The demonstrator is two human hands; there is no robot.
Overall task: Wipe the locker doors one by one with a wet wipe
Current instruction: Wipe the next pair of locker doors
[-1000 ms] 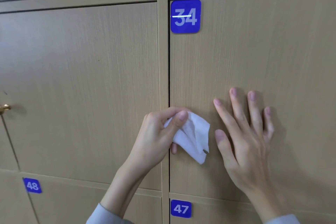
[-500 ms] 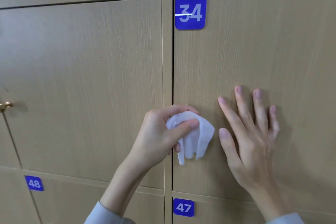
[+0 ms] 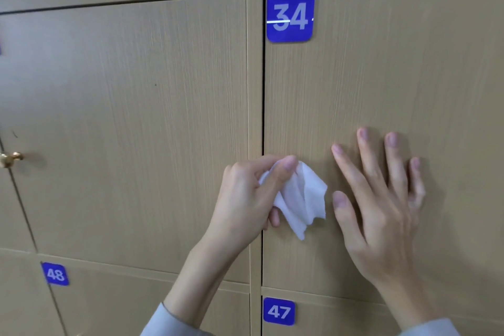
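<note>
A wall of light wooden locker doors fills the view. My left hand [image 3: 245,196] pinches a crumpled white wet wipe [image 3: 300,199] between thumb and fingers, against the lower left edge of the door marked 34 [image 3: 395,76]. The wipe hangs down to the right of my fingers. My right hand [image 3: 381,199] lies flat on the same door, fingers spread and pointing up, just right of the wipe.
The blue number plate 34 [image 3: 290,15] sits at that door's top left corner. Plates 47 [image 3: 278,311] and 48 [image 3: 55,274] mark the lower doors. A brass knob [image 3: 10,159] sticks out at the far left. A vertical frame strip [image 3: 255,90] separates the doors.
My left hand has shifted its hold on the wipe, thumb now higher, and the wipe hangs more loosely. My right hand stays flat on the door.
</note>
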